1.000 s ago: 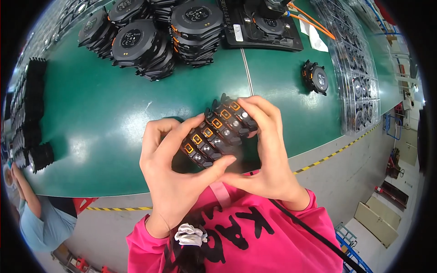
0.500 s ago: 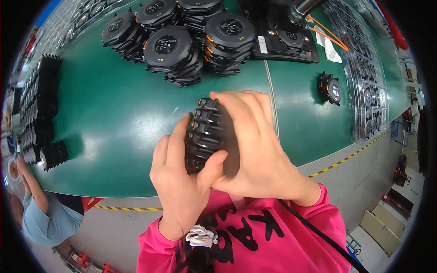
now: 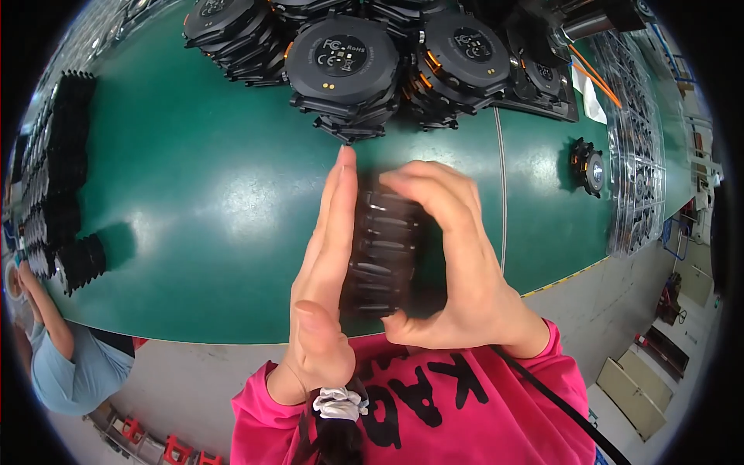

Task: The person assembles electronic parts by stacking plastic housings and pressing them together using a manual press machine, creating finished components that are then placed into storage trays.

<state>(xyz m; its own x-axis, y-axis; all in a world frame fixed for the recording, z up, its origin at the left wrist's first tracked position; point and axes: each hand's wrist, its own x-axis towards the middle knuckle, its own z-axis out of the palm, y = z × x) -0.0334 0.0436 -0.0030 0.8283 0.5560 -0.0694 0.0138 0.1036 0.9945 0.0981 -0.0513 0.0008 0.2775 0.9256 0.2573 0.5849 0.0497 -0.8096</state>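
Observation:
A short stack of black watch cases (image 3: 384,252), blurred by motion, is between my two hands above the green table. My right hand (image 3: 465,263) curls round the stack's right side, fingertips at its far end and thumb at its near end. My left hand (image 3: 322,263) lies flat along the stack's left side with fingers stretched out and thumb raised; I cannot tell how firmly it touches. Just beyond my fingertips stand several piles of black watch cases, the nearest pile (image 3: 341,66) showing its round back upward. Another pile (image 3: 465,58) with orange side parts is to its right.
A long row of stacked watch cases (image 3: 58,163) lines the table's left side. At the right are a single watch case (image 3: 589,167) and clear plastic trays (image 3: 639,178). A black fixture (image 3: 542,77) with orange cables stands far right. A person in light blue (image 3: 81,372) is at lower left.
The stack has turned in my hands, so its orange parts no longer show. My left fingers have straightened and its thumb has come off the stack. The view has shifted, bringing the piles nearer.

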